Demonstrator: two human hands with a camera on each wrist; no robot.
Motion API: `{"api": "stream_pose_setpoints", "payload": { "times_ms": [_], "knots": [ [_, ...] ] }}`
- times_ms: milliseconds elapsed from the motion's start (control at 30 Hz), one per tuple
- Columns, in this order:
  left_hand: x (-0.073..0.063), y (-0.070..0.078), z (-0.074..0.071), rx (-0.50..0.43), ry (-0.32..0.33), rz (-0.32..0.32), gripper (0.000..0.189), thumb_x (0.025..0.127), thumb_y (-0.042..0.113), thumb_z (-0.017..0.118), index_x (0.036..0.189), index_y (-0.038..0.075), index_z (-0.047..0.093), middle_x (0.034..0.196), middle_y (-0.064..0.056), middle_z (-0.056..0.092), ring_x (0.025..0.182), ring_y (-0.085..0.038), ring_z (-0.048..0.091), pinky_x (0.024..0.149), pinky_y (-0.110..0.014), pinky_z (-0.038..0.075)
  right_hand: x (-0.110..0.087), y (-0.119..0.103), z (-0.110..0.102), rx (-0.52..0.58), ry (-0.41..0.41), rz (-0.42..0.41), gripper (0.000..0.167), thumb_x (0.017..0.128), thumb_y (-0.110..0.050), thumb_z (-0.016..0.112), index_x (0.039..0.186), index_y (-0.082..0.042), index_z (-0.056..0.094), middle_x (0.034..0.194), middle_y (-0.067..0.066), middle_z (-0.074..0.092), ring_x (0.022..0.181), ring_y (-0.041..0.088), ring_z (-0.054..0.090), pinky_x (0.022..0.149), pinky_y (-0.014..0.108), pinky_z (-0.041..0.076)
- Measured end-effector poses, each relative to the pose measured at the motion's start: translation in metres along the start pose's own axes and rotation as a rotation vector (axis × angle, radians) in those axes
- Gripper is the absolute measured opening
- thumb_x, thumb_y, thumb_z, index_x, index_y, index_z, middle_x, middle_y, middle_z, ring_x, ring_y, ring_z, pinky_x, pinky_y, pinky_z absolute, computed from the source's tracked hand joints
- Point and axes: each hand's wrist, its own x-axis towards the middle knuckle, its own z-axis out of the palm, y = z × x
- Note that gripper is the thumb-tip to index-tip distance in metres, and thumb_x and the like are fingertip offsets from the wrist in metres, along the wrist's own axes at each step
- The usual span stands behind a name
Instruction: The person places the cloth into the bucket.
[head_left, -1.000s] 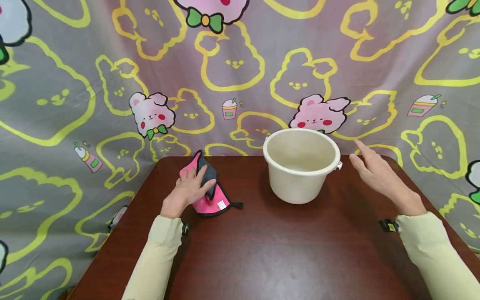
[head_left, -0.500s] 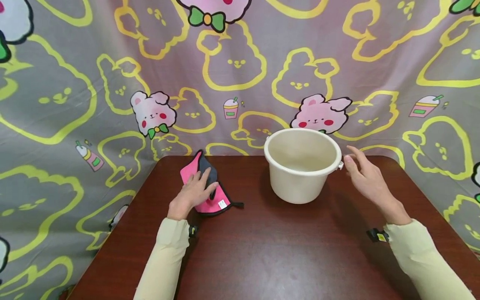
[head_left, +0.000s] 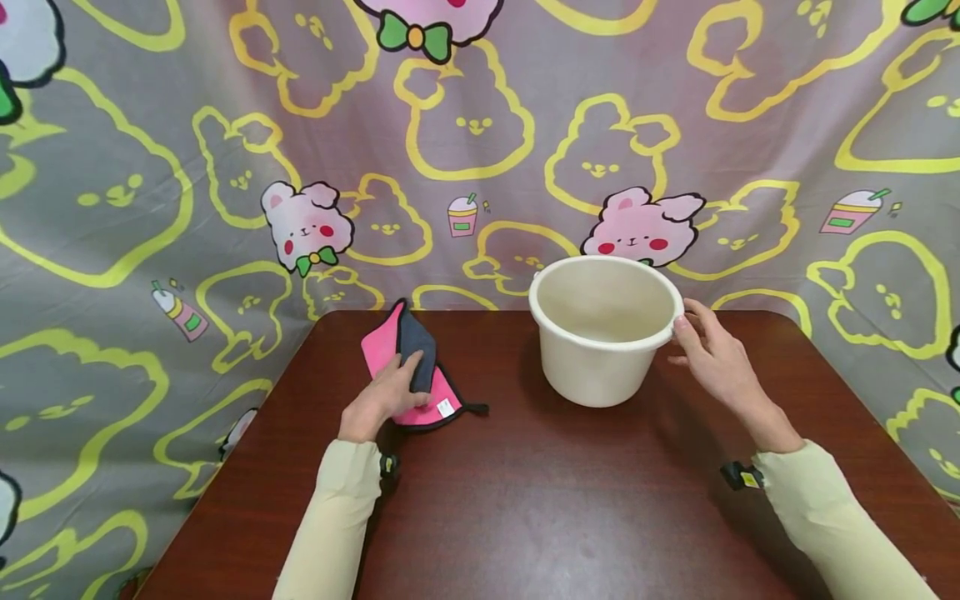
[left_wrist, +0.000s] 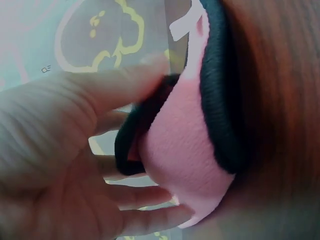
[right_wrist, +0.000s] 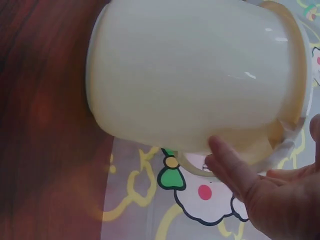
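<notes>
A pink and dark grey cloth with black edging lies partly folded on the table. My left hand touches it, thumb and fingers spread about the raised fold; in the left wrist view the fingertips reach behind the pink side of the cloth. The cream plastic bucket stands upright to the right. My right hand is at its right rim, thumb near the rim's top. In the right wrist view the fingers extend along the outer wall below the rim.
A dark reddish-brown table carries both things. A grey curtain with yellow cartoon outlines hangs close behind it and at both sides. The cloth has a small black loop pointing toward the bucket.
My right hand has moved left to the bucket's rim. The left hand has drawn down slightly over the cloth, its thumb lower. Bucket and cloth have stayed in place.
</notes>
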Motion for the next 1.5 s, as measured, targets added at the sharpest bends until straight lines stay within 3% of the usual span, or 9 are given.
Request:
{"api": "stream_pose_setpoints", "payload": {
  "times_ms": [267,467,700,900,1067,1367,1500],
  "knots": [
    [0.001,0.003,0.007,0.073,0.004,0.009,0.074,0.086,0.018,0.075,0.15,0.012,0.038,0.155,-0.028,0.025,0.132,-0.044,0.04,0.106,-0.057,0.042,0.002,0.003,0.007,0.06,0.022,-0.002,0.054,0.105,-0.031,0.043,0.152,-0.01,0.03,0.143,0.028,0.047,0.09,-0.02,0.055,0.073,0.016,0.057],
    [-0.004,0.003,0.009,0.112,-0.049,-0.008,0.077,0.084,0.013,0.076,0.151,0.015,0.038,0.15,-0.026,0.027,0.123,-0.04,0.043,0.096,-0.052,0.051,0.007,0.003,0.005,0.085,0.013,0.028,0.059,0.103,-0.034,0.048,0.153,-0.009,0.029,0.145,0.028,0.045,0.091,-0.018,0.056,0.073,0.013,0.056],
    [-0.009,0.002,0.01,0.125,-0.091,-0.023,0.083,0.08,0.009,0.079,0.151,0.02,0.038,0.151,-0.025,0.023,0.125,-0.04,0.039,0.092,-0.051,0.053,0.013,0.0,0.005,0.134,-0.003,0.051,0.062,0.102,-0.036,0.05,0.152,-0.007,0.029,0.146,0.028,0.043,0.092,-0.015,0.057,0.073,0.012,0.055],
    [-0.013,-0.002,0.009,0.139,-0.065,-0.001,0.074,0.08,0.003,0.075,0.146,0.02,0.045,0.141,-0.025,0.03,0.109,-0.036,0.048,0.076,-0.039,0.055,0.016,0.0,0.006,0.16,-0.008,0.04,0.062,0.101,-0.034,0.052,0.151,-0.004,0.031,0.142,0.03,0.047,0.09,-0.014,0.059,0.073,0.015,0.056],
    [-0.014,-0.004,0.006,0.1,-0.07,-0.005,0.066,0.083,-0.003,0.069,0.141,0.02,0.048,0.135,-0.026,0.033,0.098,-0.034,0.052,0.062,-0.031,0.05,0.016,0.0,0.005,0.16,-0.016,0.04,0.064,0.101,-0.034,0.053,0.151,-0.003,0.03,0.141,0.031,0.047,0.089,-0.014,0.059,0.072,0.015,0.056],
    [-0.013,-0.004,0.007,0.047,-0.071,0.003,0.059,0.086,-0.006,0.064,0.136,0.02,0.05,0.129,-0.025,0.037,0.08,-0.027,0.056,0.054,-0.029,0.048,0.017,0.002,0.001,0.143,-0.023,0.043,0.064,0.1,-0.035,0.054,0.152,-0.005,0.031,0.137,0.031,0.051,0.086,-0.015,0.061,0.072,0.014,0.056],
    [-0.011,-0.006,0.005,0.056,-0.048,0.045,0.052,0.086,-0.009,0.061,0.13,0.016,0.053,0.122,-0.023,0.044,0.083,-0.026,0.056,0.054,-0.027,0.05,0.016,0.003,0.0,0.133,-0.02,0.038,0.063,0.101,-0.035,0.053,0.152,-0.006,0.031,0.137,0.031,0.051,0.084,-0.014,0.062,0.073,0.014,0.056]
  ]
}}
